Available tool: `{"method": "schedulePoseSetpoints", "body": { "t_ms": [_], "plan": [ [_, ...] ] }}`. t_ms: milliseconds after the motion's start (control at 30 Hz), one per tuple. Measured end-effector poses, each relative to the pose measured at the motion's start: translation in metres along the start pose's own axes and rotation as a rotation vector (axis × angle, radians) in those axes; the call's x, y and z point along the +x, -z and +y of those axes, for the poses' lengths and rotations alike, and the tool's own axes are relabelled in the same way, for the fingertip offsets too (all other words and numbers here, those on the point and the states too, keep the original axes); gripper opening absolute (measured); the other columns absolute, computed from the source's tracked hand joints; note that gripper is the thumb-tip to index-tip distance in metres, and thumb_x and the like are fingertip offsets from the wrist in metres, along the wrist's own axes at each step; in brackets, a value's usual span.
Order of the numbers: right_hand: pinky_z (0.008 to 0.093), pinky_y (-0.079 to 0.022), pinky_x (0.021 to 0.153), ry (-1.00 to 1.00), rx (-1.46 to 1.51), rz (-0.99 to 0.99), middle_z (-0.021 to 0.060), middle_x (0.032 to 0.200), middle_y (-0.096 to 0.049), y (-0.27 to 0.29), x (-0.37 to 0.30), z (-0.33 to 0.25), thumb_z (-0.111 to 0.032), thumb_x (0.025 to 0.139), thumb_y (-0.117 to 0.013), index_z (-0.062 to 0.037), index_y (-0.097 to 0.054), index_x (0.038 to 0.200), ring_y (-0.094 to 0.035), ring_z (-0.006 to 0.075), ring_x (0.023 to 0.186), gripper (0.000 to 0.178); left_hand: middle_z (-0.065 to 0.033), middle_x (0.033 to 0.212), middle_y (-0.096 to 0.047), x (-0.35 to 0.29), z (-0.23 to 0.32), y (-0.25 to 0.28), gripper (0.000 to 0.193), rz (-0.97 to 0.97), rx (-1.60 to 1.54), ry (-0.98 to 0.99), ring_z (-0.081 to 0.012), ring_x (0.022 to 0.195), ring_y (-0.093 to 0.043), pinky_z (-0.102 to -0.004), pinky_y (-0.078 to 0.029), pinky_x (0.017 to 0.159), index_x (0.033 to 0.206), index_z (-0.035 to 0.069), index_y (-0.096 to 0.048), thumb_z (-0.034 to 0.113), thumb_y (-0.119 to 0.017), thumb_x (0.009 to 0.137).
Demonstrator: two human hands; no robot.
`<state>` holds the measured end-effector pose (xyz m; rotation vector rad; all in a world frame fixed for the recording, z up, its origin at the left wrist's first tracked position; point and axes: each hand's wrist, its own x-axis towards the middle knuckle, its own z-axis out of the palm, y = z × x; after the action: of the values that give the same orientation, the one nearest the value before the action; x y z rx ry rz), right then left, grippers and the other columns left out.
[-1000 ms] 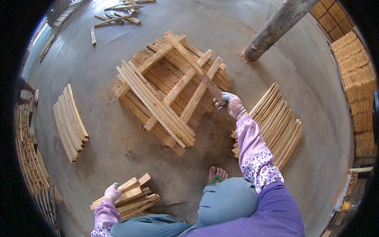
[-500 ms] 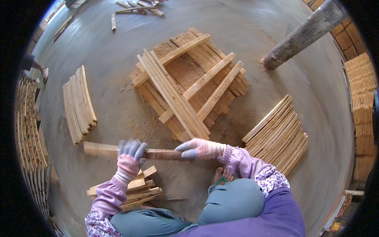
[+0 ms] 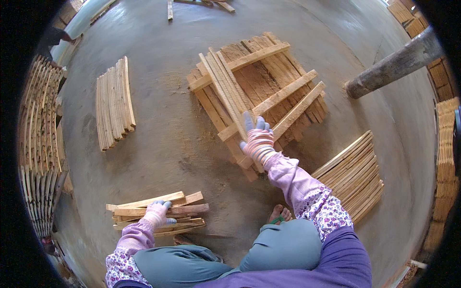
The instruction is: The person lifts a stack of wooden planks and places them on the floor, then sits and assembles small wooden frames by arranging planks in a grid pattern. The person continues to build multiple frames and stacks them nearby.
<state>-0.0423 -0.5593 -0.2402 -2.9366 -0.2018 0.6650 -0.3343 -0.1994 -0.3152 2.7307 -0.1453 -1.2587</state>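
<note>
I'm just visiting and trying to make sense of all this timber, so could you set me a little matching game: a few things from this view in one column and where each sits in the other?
Things:
1. left hand
2. right hand
3. curved row of slats
4. round post

Places:
A. leaning in at the upper right
B. on the big crossed stack of boards in the middle
C. on the floor at the left, away from both hands
D. on the small pile of short planks near the knee

Pairs: 1-D, 2-B, 3-C, 4-A
</note>
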Motion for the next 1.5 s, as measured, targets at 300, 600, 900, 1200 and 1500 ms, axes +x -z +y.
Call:
{"method": "schedulePoseSetpoints", "body": {
  "t_ms": [300,600,900,1200,1500],
  "plan": [
    [0.0436,-0.063,0.079,0.158,2.196,-0.639,0.0251,0.11,-0.068,0.003,0.012,0.056,-0.049,0.087,-0.064,0.0069,-0.05,0.138,-0.073,0.0313,0.093,0.077,-0.02,0.144,-0.055,0.067,0.132,0.147,0.061,0.213,-0.875,-0.263,-0.0258,0.131,-0.054,-0.0381,-0.044,0.109,0.147,0.004,-0.047,0.044,-0.057,0.102],
    [0.0429,-0.057,0.096,0.06,2.231,-0.438,0.0223,0.12,-0.069,-0.041,0.042,0.098,-0.037,0.097,-0.053,0.0062,-0.056,0.133,-0.068,0.0336,0.108,0.056,-0.0194,0.141,-0.056,0.136,0.286,0.168,0.069,0.534,-1.333,-0.323,-0.0265,0.129,-0.054,-0.0339,-0.043,0.108,0.156,0.005,-0.032,0.021,-0.066,0.098],
    [0.0459,-0.052,0.093,0.001,0.248,0.384,0.0196,0.109,-0.068,-0.035,0.062,0.116,-0.025,0.095,-0.058,-0.0169,-0.072,0.118,-0.067,0.0371,0.103,0.028,-0.0212,0.129,-0.064,0.167,0.286,0.157,0.076,0.41,-1.017,-0.231,-0.0318,0.117,-0.064,-0.0393,-0.05,0.101,0.155,0.008,-0.034,0.018,-0.071,0.089],
    [0.0485,-0.032,0.119,-0.204,0.33,0.179,0.0331,0.157,-0.031,0.027,0.073,0.028,-0.036,0.075,-0.082,-0.0135,-0.002,0.163,-0.033,0.0431,0.147,0.121,-0.0243,0.133,-0.062,0.159,0.269,0.16,0.069,0.362,-1.084,-0.283,-0.0388,0.124,-0.06,-0.0436,-0.047,0.104,0.154,0.014,-0.036,0.031,-0.066,0.094],
    [0.043,-0.05,0.103,0.483,0.942,0.696,0.0227,0.127,-0.057,0.128,0.076,-0.035,-0.016,0.067,-0.085,0.0038,-0.03,0.146,-0.061,0.0344,0.113,0.098,-0.0117,0.116,-0.069,0.155,0.175,0.133,0.053,0.553,-1.127,-0.026,-0.0225,0.107,-0.065,-0.0356,-0.051,0.097,0.145,0.009,-0.05,0.019,-0.068,0.095]
  ]
}}
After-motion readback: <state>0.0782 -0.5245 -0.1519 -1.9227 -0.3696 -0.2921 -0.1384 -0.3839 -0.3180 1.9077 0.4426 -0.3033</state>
